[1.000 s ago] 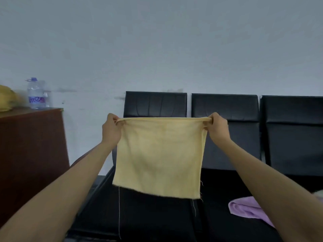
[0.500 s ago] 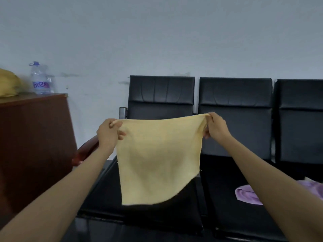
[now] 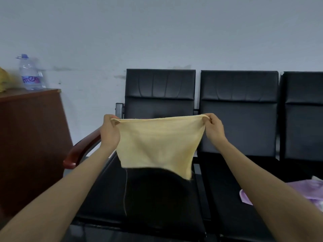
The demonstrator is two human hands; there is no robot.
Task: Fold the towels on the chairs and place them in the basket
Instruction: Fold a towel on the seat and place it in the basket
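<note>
The left hand and right hand each pinched a top corner of the yellow towel, now lowered before the leftmost chair, its hem swung over the seat. Laying it flat for folding looked next.

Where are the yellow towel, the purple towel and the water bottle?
yellow towel (image 3: 157,142), head view, middle of the hanging cloth
purple towel (image 3: 312,190), head view, crumpled part on the seat
water bottle (image 3: 30,80), head view, its label

Dim, flat indoor light; soft motion blur, wide-angle edge distortion.
</note>
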